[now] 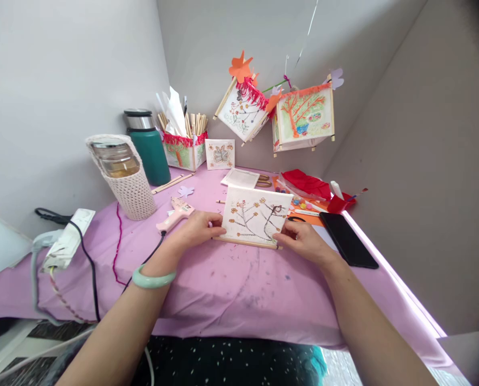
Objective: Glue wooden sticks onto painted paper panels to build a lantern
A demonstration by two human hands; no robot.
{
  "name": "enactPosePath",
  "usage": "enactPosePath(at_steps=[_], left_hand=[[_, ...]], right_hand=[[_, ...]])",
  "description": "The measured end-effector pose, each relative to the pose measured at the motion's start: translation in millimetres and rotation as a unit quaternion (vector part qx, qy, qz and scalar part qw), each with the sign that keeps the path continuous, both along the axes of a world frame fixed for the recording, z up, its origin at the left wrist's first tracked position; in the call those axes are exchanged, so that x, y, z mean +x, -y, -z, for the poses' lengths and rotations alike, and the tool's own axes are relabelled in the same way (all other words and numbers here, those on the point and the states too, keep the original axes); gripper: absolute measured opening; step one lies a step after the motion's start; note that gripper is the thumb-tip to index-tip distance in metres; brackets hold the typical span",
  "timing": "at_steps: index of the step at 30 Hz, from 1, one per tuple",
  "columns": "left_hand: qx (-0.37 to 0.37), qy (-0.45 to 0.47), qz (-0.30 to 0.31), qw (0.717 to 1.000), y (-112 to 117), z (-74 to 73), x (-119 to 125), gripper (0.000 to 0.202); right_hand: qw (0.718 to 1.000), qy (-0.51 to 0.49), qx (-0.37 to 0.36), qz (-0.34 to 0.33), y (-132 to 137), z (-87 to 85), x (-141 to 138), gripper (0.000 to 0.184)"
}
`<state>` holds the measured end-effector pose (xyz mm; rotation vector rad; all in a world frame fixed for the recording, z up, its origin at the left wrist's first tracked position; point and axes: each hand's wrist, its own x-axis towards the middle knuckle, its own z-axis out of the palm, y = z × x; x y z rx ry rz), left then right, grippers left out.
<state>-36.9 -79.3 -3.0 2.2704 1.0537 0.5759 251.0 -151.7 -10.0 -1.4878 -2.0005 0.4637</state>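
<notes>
A white panel (pixel 252 217) drawn with dark branches and small orange flowers stands tilted back between my hands. Along its lower edge runs a thin wooden stick (pixel 245 243). My left hand (pixel 201 228) grips the panel's left side, thumb at the front. On the right side, my right hand (pixel 301 239) pinches the lower corner, with the fingers partly behind. A pink hot glue gun (pixel 178 213) lies just left of my left hand, its cord trailing under my forearm. What is behind the panel is mostly hidden.
At left stand a glass bottle in a crocheted holder (pixel 133 193), a green flask (pixel 150 155) and a power strip (pixel 68 241). A decorated box (pixel 179 153) holds sticks. Two paper lanterns (pixel 243 112) hang behind. A black phone (pixel 347 240) and red cloth (pixel 307 183) lie at right.
</notes>
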Motion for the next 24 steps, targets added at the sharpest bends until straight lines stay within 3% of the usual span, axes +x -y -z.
enactPosePath(at_steps=[7, 24], left_hand=[[0.016, -0.024, 0.003, 1.0, -1.8, 4.1, 0.0, 0.013], [0.024, -0.037, 0.003, 0.999, 3.4, -2.0, 6.0, 0.008]], right_hand=[[1.0, -0.006, -0.005, -0.011, -2.0, 3.5, 2.2, 0.024], [1.0, -0.017, -0.009, -0.017, -2.4, 3.3, 0.9, 0.025]])
